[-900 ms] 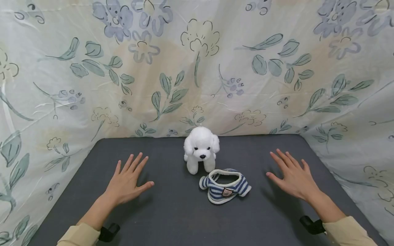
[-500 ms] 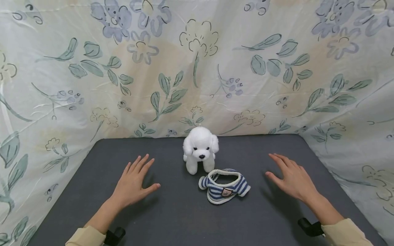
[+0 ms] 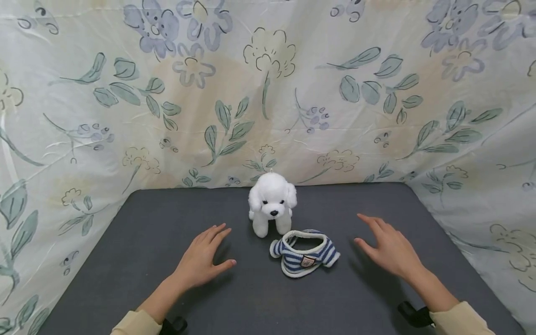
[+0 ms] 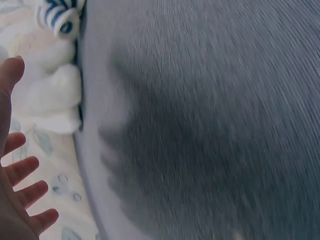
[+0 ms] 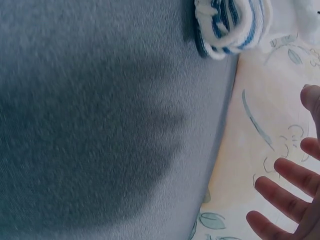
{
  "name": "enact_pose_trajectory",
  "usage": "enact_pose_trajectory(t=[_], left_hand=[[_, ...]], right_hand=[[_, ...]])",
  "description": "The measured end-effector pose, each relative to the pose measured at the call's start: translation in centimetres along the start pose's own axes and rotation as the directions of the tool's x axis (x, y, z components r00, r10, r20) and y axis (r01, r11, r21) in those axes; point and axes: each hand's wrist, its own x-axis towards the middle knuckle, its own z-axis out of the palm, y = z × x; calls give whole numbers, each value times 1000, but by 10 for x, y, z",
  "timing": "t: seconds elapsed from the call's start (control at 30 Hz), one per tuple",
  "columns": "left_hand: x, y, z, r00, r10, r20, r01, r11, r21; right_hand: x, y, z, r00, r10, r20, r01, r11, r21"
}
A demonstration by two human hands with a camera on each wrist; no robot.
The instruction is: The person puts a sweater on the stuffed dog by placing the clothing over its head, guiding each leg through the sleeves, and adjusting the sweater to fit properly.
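A white plush dog [image 3: 272, 204] stands upright near the back of the table, facing forward. Just in front of it lies a small blue-and-white striped sweater [image 3: 304, 253] with a badge on its chest and its neck hole facing up. My left hand [image 3: 201, 258] hovers to the left of both, fingers extended and thumb apart, holding nothing. On the other side, my right hand [image 3: 389, 249] is held over the table to the right of the sweater, fingers spread and holding nothing. The left wrist view shows the dog's white legs [image 4: 55, 95]; a sweater sleeve [image 5: 230, 30] appears in the right wrist view.
The dark grey table [image 3: 259, 302] reaches back to a flower-patterned cloth [image 3: 234, 83] that hangs behind it and along both sides. Both wrists carry black straps, and beige sleeves cover the forearms.
My left hand has moved right and slightly nearer to me, closer to the sweater. The right hand has shifted a little left. The dog and sweater have stayed put.
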Motion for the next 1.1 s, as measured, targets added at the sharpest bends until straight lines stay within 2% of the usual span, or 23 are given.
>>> enact_pose_trajectory(t=[0.27,0.6,0.77,0.9,1.1], left_hand=[[11,20,11,999,6,46,-3,998,-69],[28,43,27,992,84,93,-74,992,-100],[37,52,33,988,121,90,-110,987,-117],[43,56,38,989,107,98,-93,986,-136],[51,62,45,985,75,156,-48,985,-167]], right_hand=[[-3,-12,9,999,-44,-17,45,998,37],[-6,-28,26,999,-41,13,40,996,81],[-7,-37,36,998,-55,20,53,994,100],[-7,-43,43,998,-54,33,49,991,121],[-4,-49,50,998,-17,63,7,988,156]])
